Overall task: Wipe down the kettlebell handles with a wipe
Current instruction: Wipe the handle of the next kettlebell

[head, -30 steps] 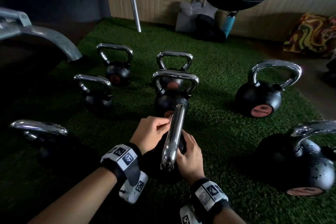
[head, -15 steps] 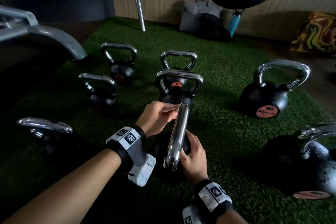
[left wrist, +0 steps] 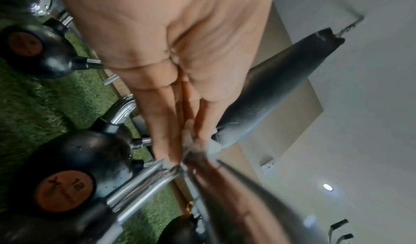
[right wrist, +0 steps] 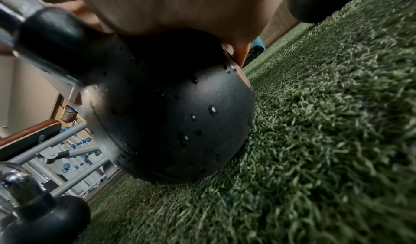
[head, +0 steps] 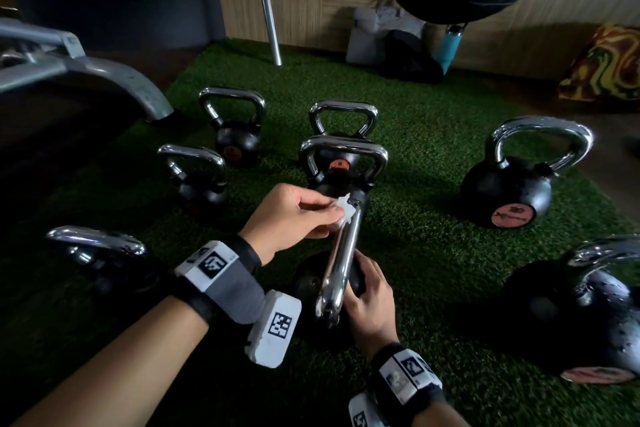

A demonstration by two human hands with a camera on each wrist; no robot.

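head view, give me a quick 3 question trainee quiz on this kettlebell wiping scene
1. True or false: the left hand pinches a white wipe against the far end of the chrome handle.
2. What does the right hand rest on?
A. the green turf
B. the black body of the near kettlebell
C. the blue bottle
3. Fill in: the barbell leans against the ____ wall.

Key: 1 true; 2 B; 3 wooden
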